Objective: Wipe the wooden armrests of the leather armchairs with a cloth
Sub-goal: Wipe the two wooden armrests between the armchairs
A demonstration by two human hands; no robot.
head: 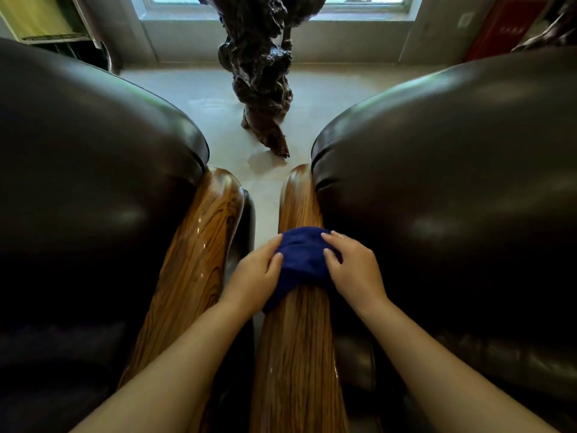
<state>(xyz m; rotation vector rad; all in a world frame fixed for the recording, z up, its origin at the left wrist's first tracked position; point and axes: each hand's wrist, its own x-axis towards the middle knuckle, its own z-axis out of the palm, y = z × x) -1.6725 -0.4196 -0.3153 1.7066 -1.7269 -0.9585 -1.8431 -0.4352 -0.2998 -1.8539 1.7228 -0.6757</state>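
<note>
Nearest, at six o'clock, we see the near end of the right-hand chair's wooden armrest (296, 354), its long axis running from six toward twelve o'clock, straight away from us. Both forearms enter from the bottom corners and converge on it. Partway along the wood lies the blue cloth (301, 260), draped across the rounded top and hanging down its left flank. Our left hand (257, 276) presses the cloth from nine o'clock, fingers curled loosely over its edge; our right hand (352, 267) presses from three o'clock, fingers spread flat on the fabric. Neither hand is clenched; both rest half-open, pinning the cloth to the wood, about equally near to it. Ahead of the cloth, toward twelve o'clock, a shorter stretch of bare grain runs to the rounded far tip; we judge the coming stroke must travel along this axis. At ten o'clock, just beside and roughly parallel, lies the neighbouring chair's wooden armrest (199, 254), glossy, apart from either hand. Flanking both are the dark leather cushions (437, 182). Farthest, at twelve o'clock, a dark gnarled root carving (262, 73) stands on the pale floor (206, 98) below a window (359, 0).
</note>
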